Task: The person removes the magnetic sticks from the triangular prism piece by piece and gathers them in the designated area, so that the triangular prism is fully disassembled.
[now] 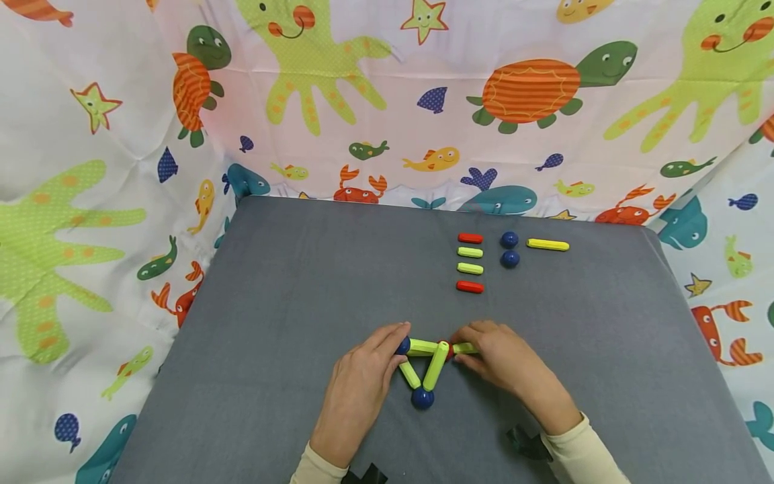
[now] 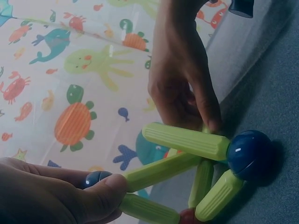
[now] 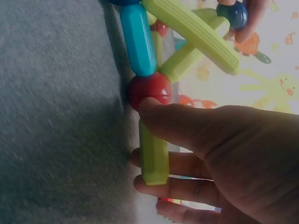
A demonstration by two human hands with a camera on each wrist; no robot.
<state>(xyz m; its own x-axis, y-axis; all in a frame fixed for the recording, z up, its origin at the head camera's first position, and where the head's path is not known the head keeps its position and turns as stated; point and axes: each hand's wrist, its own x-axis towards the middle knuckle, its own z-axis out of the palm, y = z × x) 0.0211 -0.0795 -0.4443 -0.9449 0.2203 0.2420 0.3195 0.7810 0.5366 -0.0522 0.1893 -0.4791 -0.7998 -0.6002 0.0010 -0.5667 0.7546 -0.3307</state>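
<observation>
Near side of grey table (image 1: 290,289), head view: stick-and-ball frame (image 1: 436,366) between my left hand (image 1: 361,386) and right hand (image 1: 510,359). Left wrist: pinching blue ball (image 2: 96,178); tilted-up stick (image 2: 187,141) has loose far end, stray knuckle could knock it off. Right wrist: thumb and fingers clamped on end stick (image 3: 154,151), thumb against red ball (image 3: 152,85); pulling too hard might pop joint, imo.

Lime-green rods (image 1: 436,366), dark-blue balls (image 1: 422,398), red balls (image 3: 150,87), turquoise rod (image 3: 138,42), grey cloth (image 1: 302,282), sea-animal-print backdrop (image 1: 387,185)
</observation>
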